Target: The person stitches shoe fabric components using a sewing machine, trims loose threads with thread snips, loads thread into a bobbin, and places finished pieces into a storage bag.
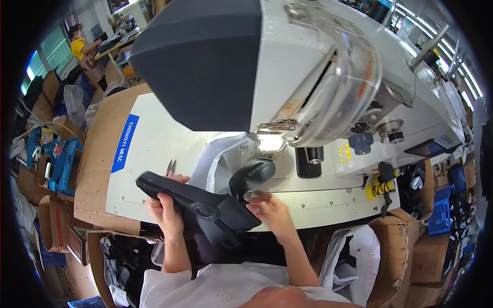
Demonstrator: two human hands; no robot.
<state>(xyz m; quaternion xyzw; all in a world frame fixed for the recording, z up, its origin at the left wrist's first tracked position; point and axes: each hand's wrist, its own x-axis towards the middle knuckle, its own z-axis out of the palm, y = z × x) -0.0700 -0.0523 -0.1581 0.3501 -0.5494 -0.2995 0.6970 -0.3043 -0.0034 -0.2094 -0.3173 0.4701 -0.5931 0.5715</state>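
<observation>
A black padded piece [182,197] with a round fitting and a strap-like flap is tilted up over the table's front edge. My left hand [167,213] grips its left part, thumb on the near face and fingers behind. At its right end, my right hand [275,213] has curled fingers closed on the edge; the fingertips are partly hidden. A curved dark band [251,177] rises from the piece to below the sewing machine's [295,77] lit needle area. Beside it, a white and grey fabric panel [208,159] runs back under the machine head.
Small thread snips [171,167] lie on the white table [149,154] to the left. Cardboard boxes [393,246] with dark and white pieces stand below on both sides. Yellow-black spools [381,189] sit at the right edge. Far left, a person in yellow [79,49] stands by another table.
</observation>
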